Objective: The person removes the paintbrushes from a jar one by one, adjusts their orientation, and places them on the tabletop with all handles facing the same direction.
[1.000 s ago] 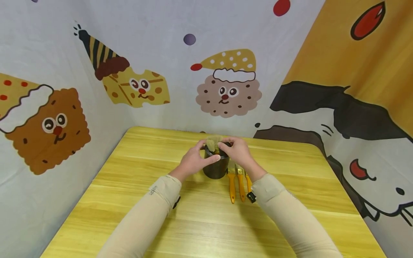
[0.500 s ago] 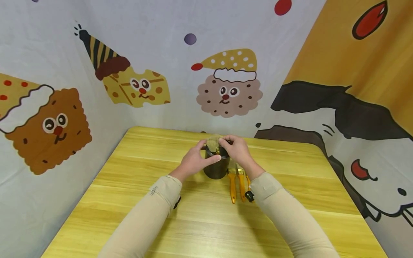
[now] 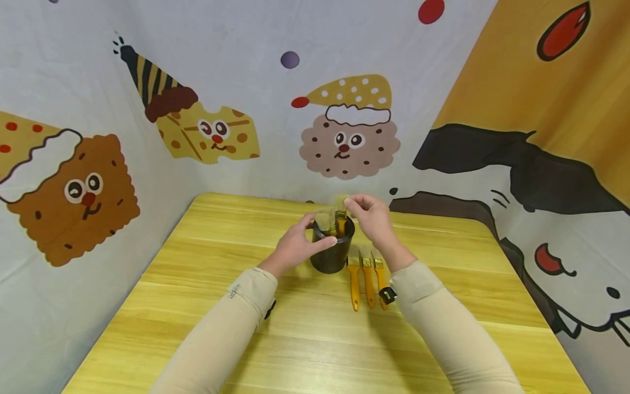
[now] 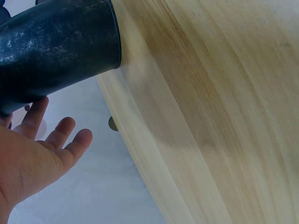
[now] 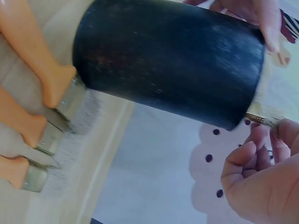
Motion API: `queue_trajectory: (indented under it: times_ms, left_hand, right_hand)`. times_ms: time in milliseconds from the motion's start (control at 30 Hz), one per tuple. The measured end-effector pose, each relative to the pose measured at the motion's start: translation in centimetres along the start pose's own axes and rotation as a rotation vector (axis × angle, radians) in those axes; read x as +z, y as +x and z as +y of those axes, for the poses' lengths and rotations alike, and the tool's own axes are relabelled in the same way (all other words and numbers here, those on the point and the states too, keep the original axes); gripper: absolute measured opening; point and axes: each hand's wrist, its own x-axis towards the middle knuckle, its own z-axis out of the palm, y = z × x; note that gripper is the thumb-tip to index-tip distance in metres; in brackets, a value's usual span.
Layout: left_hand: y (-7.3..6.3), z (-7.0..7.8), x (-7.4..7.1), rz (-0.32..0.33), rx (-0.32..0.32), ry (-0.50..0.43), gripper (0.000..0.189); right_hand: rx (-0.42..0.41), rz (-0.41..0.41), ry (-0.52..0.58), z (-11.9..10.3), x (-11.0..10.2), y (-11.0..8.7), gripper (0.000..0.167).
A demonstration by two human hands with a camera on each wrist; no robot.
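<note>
A right hand [image 3: 375,219] is pinching a likely light brush [image 3: 342,224] by its soft-looking bristles [image 3: 340,200], the metal band [image 3: 341,214] probably offering firmer purchase; the left hand [image 3: 295,245] is gripping the dark cup [image 3: 330,260].

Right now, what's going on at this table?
A person is handling paintbrushes at a wooden table. The left hand grips the rim of a dark cup, while the right hand pinches the bristle end of an upright brush, its handle down in the cup. At least one other brush stands in there, bristles up. Three orange-handled brushes lie side by side on the table, to the cup's right.
</note>
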Motion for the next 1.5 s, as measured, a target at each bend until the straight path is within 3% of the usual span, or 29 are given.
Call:
queue_trajectory:
  times_ms: [267,500,600,767,867,1200,1500]
  left_hand:
    - [-0.1,-0.1,0.1,0.001,0.000,0.002,0.104]
    - [-0.2,-0.1,0.0,-0.001,0.009,0.010,0.102]
    - [-0.3,0.0,-0.1,0.002,0.012,0.007,0.102]
    - [-0.4,0.1,-0.2,-0.001,0.011,0.014,0.101]
    - [-0.4,0.2,-0.2,-0.002,0.012,0.020,0.101]
    - [-0.3,0.0,-0.1,0.009,0.000,0.017,0.101]
    - [0.0,0.0,0.1,0.007,0.004,0.029,0.101]
  right_hand:
    - [-0.049,0.084,0.094,-2.4,-3.6,0.2,0.040]
    - [-0.098,0.122,0.282,-4.3,-8.4,-0.6,0.028]
    - [-0.093,0.142,0.237,-4.0,-10.3,-1.0,0.030]
    - [0.018,0.123,0.002,-1.0,-12.4,-2.0,0.045]
    - [0.090,0.081,-0.081,1.5,-13.2,-2.5,0.051]
    - [0.235,-0.072,-0.181,8.2,-13.0,-2.7,0.059]
    - [0.318,-0.179,-0.187,12.3,-10.6,-2.8,0.040]
